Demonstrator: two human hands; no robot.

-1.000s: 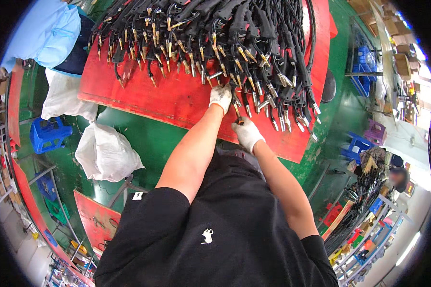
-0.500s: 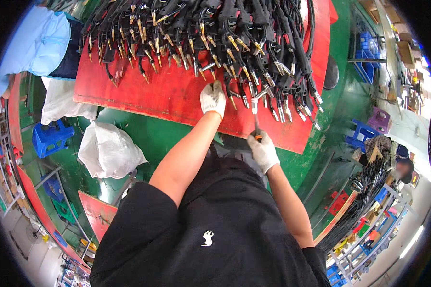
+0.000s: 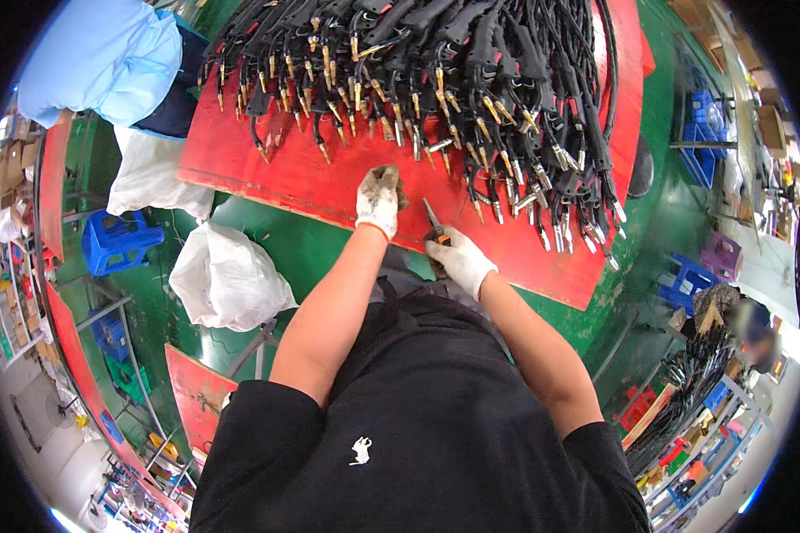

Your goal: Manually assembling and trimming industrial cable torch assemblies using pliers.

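Observation:
A thick heap of black welding torches [image 3: 498,80] with brass and silver tips spreads over the red tabletop [image 3: 267,169]. My left hand [image 3: 380,202], in a white glove with grimy fingers, is curled closed just in front of the tips; whatever it may hold is hidden. To its right and nearer to me, my right hand [image 3: 460,255], also gloved, grips a slim pointed metal tool [image 3: 431,213] with a black and orange handle. The tool points up and to the left, apart from the torches.
A person in light blue [image 3: 107,62] stands at the far left beside the table. White sacks [image 3: 227,275] and a blue stool [image 3: 120,242] stand on the green floor to the left. Another person [image 3: 756,333] is at the right by a bundle of black cables [image 3: 684,382].
The tool in my right hand has come away from a silver torch tip and swung left, toward my left hand. My left hand has drawn back slightly from the torches. The view has shifted.

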